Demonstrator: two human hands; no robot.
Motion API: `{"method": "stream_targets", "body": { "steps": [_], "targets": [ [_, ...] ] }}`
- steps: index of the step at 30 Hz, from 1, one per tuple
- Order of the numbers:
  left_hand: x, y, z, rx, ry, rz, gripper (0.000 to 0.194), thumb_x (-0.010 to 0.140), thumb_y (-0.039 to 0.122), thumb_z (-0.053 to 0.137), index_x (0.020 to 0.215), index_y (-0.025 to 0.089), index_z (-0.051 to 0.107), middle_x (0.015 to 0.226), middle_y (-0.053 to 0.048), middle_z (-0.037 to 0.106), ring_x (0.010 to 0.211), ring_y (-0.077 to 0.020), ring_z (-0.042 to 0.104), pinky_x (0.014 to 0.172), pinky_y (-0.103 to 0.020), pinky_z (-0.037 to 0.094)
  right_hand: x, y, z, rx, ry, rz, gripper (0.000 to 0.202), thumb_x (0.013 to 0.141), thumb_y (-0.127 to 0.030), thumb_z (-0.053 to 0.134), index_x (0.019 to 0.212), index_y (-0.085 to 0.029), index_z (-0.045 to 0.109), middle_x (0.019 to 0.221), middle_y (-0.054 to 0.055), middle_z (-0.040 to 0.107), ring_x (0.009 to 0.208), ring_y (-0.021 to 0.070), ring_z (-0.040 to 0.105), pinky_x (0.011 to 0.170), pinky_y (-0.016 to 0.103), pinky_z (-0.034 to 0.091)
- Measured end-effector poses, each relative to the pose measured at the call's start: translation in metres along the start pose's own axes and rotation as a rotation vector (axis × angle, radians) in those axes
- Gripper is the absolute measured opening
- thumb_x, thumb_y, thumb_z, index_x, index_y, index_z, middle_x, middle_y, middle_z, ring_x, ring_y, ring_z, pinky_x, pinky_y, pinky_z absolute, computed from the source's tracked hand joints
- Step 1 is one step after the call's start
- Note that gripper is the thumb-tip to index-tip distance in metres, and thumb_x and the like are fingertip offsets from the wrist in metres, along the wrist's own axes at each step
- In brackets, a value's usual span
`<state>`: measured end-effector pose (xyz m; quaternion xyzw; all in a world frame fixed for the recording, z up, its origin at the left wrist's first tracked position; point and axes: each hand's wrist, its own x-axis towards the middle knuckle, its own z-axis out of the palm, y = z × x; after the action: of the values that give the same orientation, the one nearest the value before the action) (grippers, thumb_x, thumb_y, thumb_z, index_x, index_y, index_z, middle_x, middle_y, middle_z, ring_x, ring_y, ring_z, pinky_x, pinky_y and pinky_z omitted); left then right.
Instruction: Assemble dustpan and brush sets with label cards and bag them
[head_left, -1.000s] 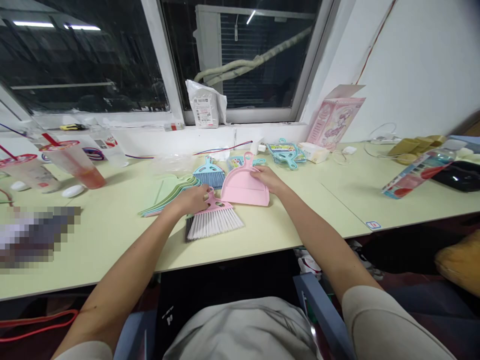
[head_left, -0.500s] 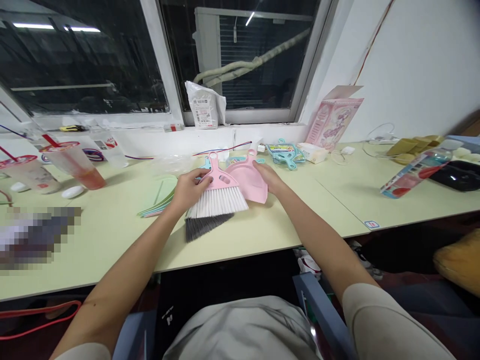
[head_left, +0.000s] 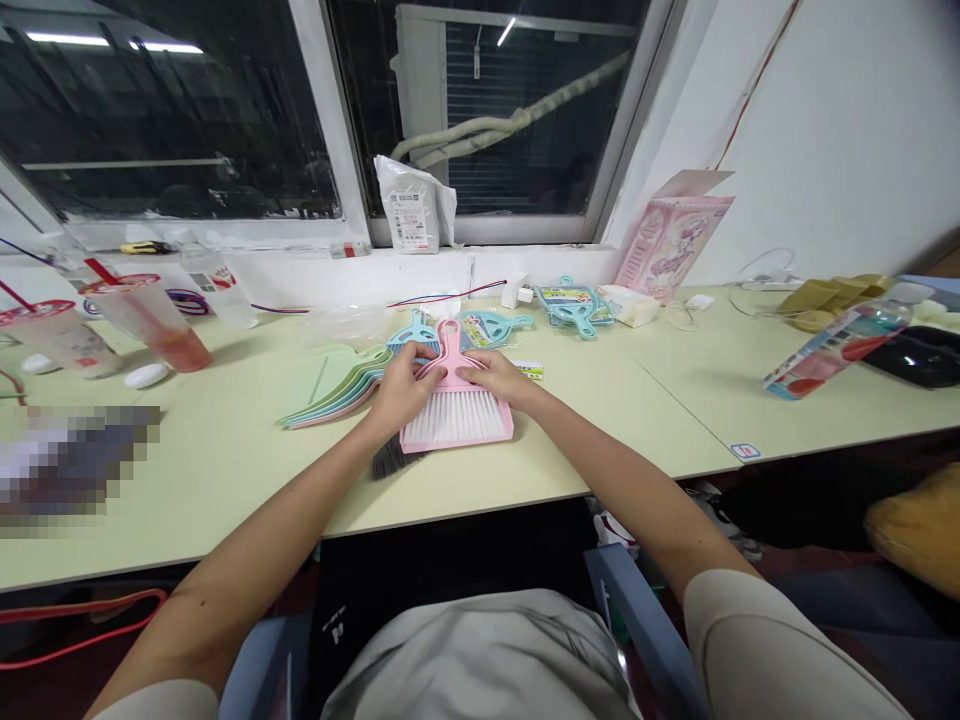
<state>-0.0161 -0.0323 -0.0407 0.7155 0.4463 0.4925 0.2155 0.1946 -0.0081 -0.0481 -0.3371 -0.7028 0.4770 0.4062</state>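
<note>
A pink hand brush [head_left: 461, 415] with white bristles lies over a pink dustpan [head_left: 457, 443], handles lined up at the top. My left hand [head_left: 411, 388] grips the left side of the pair, its thumb on the brush head. On the right side, my right hand [head_left: 496, 378] is closed on them in the same way, thumb on the brush. Dark bristles of another brush [head_left: 394, 458] stick out below my left hand. Left of it sits a stack of green, blue and pink dustpans [head_left: 330, 390]. Behind the pair lie blue brushes [head_left: 414, 332].
Packaged blue dustpan sets [head_left: 574, 308] lie near the window wall, beside a pink box [head_left: 675, 240]. Drink cups [head_left: 154, 325] with red straws stand at the left. A bottle [head_left: 840, 345] is at the right, by a black case [head_left: 922, 352]. The table's front edge runs before me.
The pink brush and dustpan, apart side by side before, now lie together, brush over dustpan. My right hand has moved left and down, closer to my left hand.
</note>
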Motion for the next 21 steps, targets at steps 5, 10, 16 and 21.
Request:
{"method": "stream_targets", "body": {
  "steps": [5,10,16,21],
  "targets": [
    [0.002,0.003,-0.002,-0.082,-0.168,-0.110,0.029,0.087,0.038,0.065,0.107,0.018,0.069,0.102,-0.006,0.072,0.094,-0.0248,0.065,0.083,-0.036,0.048,0.000,-0.001,-0.001,-0.011,-0.012,-0.034,0.036,0.081,-0.052,0.074,0.088,-0.017,0.067,0.081,-0.001,0.058,0.074,0.0150,0.051,0.068,0.026,0.037],
    [0.000,0.011,-0.005,-0.065,-0.188,-0.057,0.025,0.088,0.037,0.062,0.102,0.018,0.069,0.092,-0.002,0.068,0.085,-0.0210,0.060,0.077,-0.033,0.044,-0.002,-0.007,-0.001,-0.081,-0.006,-0.079,0.043,0.089,-0.057,0.065,0.072,-0.019,0.052,0.070,-0.004,0.045,0.068,0.0130,0.042,0.066,0.027,0.032],
    [-0.001,0.010,-0.001,-0.139,-0.197,-0.079,0.015,0.085,0.034,0.063,0.086,0.019,0.063,0.077,0.002,0.056,0.072,-0.0159,0.051,0.069,-0.030,0.037,-0.004,-0.010,0.001,-0.102,-0.007,-0.136,0.048,0.088,-0.059,0.066,0.067,-0.021,0.046,0.067,-0.004,0.042,0.066,0.0130,0.039,0.065,0.028,0.030],
    [-0.002,0.010,0.001,-0.177,-0.191,-0.114,0.013,0.083,0.032,0.064,0.081,0.020,0.059,0.072,0.003,0.052,0.068,-0.0140,0.047,0.065,-0.029,0.035,-0.003,-0.008,0.002,-0.117,-0.001,-0.135,0.048,0.088,-0.058,0.066,0.066,-0.021,0.047,0.065,-0.004,0.042,0.066,0.0133,0.040,0.066,0.028,0.030]
  ]
}}
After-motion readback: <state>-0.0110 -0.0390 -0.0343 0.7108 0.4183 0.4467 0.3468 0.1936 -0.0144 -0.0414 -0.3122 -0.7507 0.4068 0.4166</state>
